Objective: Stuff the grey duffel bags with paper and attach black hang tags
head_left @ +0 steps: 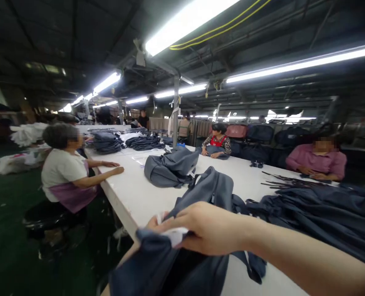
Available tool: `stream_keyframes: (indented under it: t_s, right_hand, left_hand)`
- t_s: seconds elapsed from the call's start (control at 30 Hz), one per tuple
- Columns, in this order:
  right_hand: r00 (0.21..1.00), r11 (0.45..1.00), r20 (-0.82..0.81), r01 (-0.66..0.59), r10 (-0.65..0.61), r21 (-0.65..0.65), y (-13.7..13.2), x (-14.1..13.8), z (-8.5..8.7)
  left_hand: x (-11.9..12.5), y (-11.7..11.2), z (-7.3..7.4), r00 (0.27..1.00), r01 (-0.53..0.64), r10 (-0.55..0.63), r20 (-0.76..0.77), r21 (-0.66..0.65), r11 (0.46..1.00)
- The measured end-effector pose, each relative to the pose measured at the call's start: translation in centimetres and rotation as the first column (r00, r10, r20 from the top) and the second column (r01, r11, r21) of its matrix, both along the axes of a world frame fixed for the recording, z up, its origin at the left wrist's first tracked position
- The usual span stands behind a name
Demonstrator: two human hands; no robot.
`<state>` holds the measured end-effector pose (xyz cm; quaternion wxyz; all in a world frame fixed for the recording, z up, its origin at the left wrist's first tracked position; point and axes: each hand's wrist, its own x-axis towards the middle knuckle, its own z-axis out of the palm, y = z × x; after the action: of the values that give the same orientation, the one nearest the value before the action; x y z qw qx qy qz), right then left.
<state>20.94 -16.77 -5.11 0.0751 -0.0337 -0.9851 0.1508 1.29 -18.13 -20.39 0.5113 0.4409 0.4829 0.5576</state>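
A dark blue-grey fabric bag fills the lower middle of the view, at the near edge of the white table. My right hand reaches across from the right, its fingers closed on the bag's edge beside a small white piece, perhaps a label or trim. Partly hidden behind the fabric, my left hand grips the same bag from the left. Just beyond my hands stands another grey-blue bag with a zip on its side. A third soft bag lies slumped farther along.
The long white table runs away from me. Dark fabric pieces are heaped at right, near thin dark straps. Folded stacks lie at the far left. Co-workers sit around: one person at left, others across the table.
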Motion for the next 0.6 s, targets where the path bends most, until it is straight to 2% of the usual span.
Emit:
stream_keyframes:
  t_s: [0.03,0.07,0.1,0.17,0.23,0.3,0.4,0.6]
  right_hand:
    - [0.987,0.995,0.131,-0.096,0.091,0.033,-0.1,-1.7,-1.4]
    - [0.954,0.988,0.272,-0.145,0.124,0.059,-0.1,-3.2,-3.2]
    - [0.905,0.984,0.413,-0.154,0.106,0.086,0.1,-4.6,-5.1]
    - [0.780,0.982,0.626,-0.113,-0.008,0.152,0.8,-6.8,-9.0]
    - [0.678,0.979,0.730,-0.073,-0.091,0.190,1.5,-8.2,-12.4]
    - [0.646,0.980,0.756,-0.057,-0.109,0.190,2.4,-9.1,-14.7]
    - [0.634,0.980,0.760,-0.016,-0.145,0.200,3.7,-9.7,-16.4]
    - [0.667,0.991,0.735,0.039,-0.122,0.130,5.0,-10.2,-17.5]
  left_hand:
    - [-0.4,-0.1,-0.1,1.000,-0.005,0.005,0.009,-0.001,1.000]
    - [-0.7,-0.2,-0.2,1.000,-0.008,0.008,0.015,-0.001,1.000]
    - [-1.2,-0.4,-0.3,1.000,-0.001,0.001,0.006,0.001,1.000]
    - [-2.4,-0.7,-0.5,0.999,0.005,-0.004,-0.034,0.025,1.000]
    - [-3.8,-0.8,-1.0,0.999,-0.018,0.019,-0.032,0.037,0.999]
    - [-5.0,-0.9,-1.5,0.999,-0.045,0.045,-0.015,0.031,0.999]
    - [-6.1,-1.1,-2.3,0.994,-0.070,0.075,-0.076,0.068,0.995]
    - [-7.6,-2.3,-3.1,0.938,-0.129,0.171,-0.300,0.156,0.979]
